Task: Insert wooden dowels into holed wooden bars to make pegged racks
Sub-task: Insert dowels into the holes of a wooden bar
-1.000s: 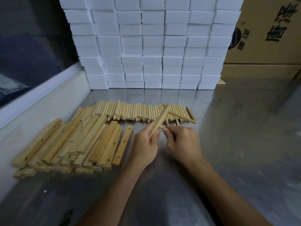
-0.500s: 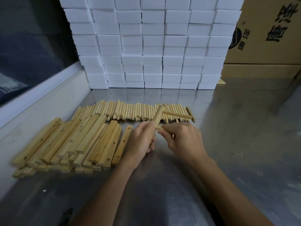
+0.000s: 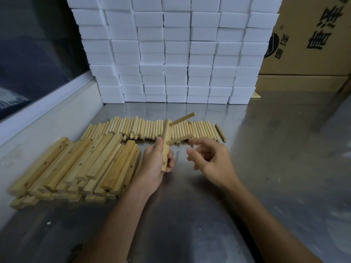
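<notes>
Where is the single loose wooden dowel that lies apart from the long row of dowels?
In the head view, the single loose wooden dowel lies on the metal table, just right of the dowel row, beyond the right hand.

I see a pale holed wooden bar (image 3: pixel 166 143) held nearly upright above the steel table. Two dowels stand out of its right face: an upper dowel (image 3: pixel 182 119) angled up and a lower dowel (image 3: pixel 179 139) almost level. Loose dowels (image 3: pixel 144 130) lie side by side in a row behind it. Stacked holed bars (image 3: pixel 79 168) lie flat to its left.
</notes>
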